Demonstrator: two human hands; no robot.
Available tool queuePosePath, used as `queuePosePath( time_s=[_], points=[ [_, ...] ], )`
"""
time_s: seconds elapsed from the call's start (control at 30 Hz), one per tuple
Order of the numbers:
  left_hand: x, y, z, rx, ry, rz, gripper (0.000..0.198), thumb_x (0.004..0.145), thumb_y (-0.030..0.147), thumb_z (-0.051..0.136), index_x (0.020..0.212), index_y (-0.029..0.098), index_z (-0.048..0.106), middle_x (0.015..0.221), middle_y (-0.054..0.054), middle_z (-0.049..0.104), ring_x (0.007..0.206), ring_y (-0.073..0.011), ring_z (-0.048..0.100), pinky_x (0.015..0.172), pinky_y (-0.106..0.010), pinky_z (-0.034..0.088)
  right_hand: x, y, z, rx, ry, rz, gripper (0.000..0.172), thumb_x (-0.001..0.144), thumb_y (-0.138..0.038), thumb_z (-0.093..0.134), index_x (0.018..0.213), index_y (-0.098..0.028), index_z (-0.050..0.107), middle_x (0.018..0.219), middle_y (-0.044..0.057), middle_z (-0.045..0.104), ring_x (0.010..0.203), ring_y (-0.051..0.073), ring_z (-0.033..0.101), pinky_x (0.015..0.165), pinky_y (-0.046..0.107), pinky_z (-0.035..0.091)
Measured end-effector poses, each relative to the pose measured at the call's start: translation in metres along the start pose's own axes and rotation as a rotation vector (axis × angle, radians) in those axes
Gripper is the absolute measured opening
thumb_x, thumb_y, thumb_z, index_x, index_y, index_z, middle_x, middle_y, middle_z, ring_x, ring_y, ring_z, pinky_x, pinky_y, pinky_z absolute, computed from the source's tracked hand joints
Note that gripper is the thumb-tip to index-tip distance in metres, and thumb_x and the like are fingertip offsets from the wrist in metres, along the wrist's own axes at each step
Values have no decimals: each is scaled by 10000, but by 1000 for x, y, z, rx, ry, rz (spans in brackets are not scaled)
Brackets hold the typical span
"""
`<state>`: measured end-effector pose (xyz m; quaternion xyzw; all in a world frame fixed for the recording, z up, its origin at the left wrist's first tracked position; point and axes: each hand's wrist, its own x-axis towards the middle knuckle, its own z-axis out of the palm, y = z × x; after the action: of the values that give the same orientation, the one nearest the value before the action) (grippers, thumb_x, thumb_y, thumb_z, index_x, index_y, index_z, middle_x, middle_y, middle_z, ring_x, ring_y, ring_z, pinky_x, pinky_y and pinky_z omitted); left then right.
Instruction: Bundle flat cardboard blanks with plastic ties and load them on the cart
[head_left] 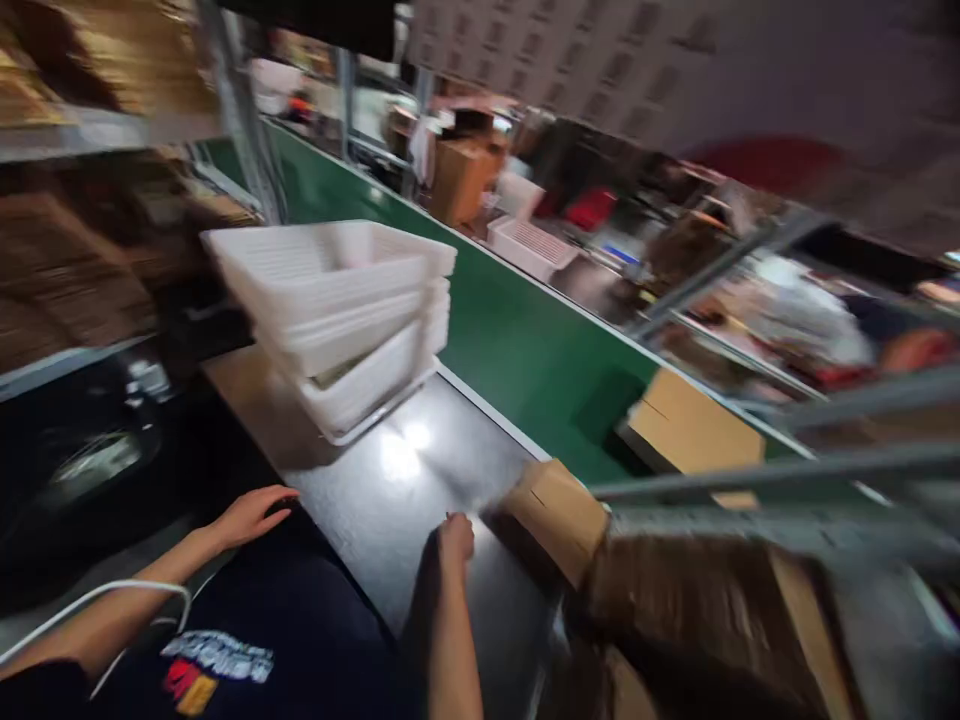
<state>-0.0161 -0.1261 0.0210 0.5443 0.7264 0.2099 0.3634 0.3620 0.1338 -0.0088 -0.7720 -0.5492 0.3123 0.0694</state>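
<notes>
My left hand [253, 515] is in front of my dark shirt, near the table's near edge. Its fingers are stretched out with the thumb apart, and nothing shows in them. Over the shiny metal table [352, 500], my right hand [456, 540] has its fingers curled in; what they hold, if anything, is hidden. Beyond both hands stands a leaning stack of white plastic trays [360, 290], blurred. A brown cardboard box [559, 510] lies to the right of my right hand, apart from it.
A green conveyor belt [517, 340] runs behind the table, carrying another cardboard box [694, 425]. Brown cartons [697, 610] stand at the lower right beside a metal rail [787, 465]. A metal post [244, 120] rises behind the trays. A white cord [112, 590] crosses my left forearm.
</notes>
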Motion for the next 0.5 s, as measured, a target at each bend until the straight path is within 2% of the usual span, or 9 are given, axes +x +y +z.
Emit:
queuePosePath(
  time_s=[0.07,0.13,0.17,0.23,0.27,0.3,0.37,0.43,0.5],
  points=[
    [-30,4,7,-30,119,-66,472,993,459,537,1339,227,758,1366,-107,773,1261,-310,735,1120,-443,554,10,7,-7,-68,-53,-130,279,640,-377,630,468,-338,414,653,167,641,790,417,734,770,609,520],
    [-58,9,16,-88,250,-145,422,1000,404,539,1304,222,768,1298,-100,795,1185,-276,757,1067,-391,564,25,16,-2,-115,-85,-266,322,576,-477,607,445,-382,328,556,133,565,667,432,701,740,653,515],
    [-71,12,20,-125,309,-185,398,1003,378,539,1279,221,778,1257,-93,806,1134,-254,767,1029,-357,568,31,20,6,-107,-99,-334,291,562,-534,588,443,-404,356,539,123,562,624,430,687,732,665,521],
    [-90,19,25,-204,396,-268,364,996,338,552,1236,217,797,1168,-73,824,1016,-213,779,930,-296,568,31,20,33,97,-180,-490,242,536,-612,631,458,-449,469,523,95,598,586,425,685,692,666,543],
    [-96,23,27,-240,421,-303,354,991,331,568,1231,220,803,1130,-62,831,974,-201,779,890,-278,561,22,14,49,168,-278,-537,227,530,-650,666,494,-472,529,559,78,646,614,418,713,700,656,568],
    [-100,26,26,-269,431,-327,350,985,337,592,1242,228,803,1104,-49,836,948,-196,778,864,-270,553,4,5,67,205,-391,-554,238,511,-690,693,537,-480,584,609,66,695,648,410,741,712,645,592],
    [-105,31,23,-301,402,-343,400,974,397,654,1332,265,772,1091,-27,842,938,-206,777,839,-279,540,-52,-22,99,212,-605,-604,358,535,-777,724,673,-448,697,745,61,772,728,392,777,746,614,631],
    [-111,31,18,-316,352,-332,476,962,475,698,1407,306,727,1107,-18,843,971,-230,776,826,-294,529,-125,-55,127,233,-762,-758,445,663,-788,734,795,-363,758,865,68,800,827,356,774,809,557,646],
    [-124,21,13,-336,360,-335,402,958,471,708,1319,302,761,1083,-21,840,980,-241,772,797,-293,516,-198,-87,151,238,-912,-845,483,761,-745,734,874,-277,769,856,63,779,812,310,748,788,479,636]
  ],
)
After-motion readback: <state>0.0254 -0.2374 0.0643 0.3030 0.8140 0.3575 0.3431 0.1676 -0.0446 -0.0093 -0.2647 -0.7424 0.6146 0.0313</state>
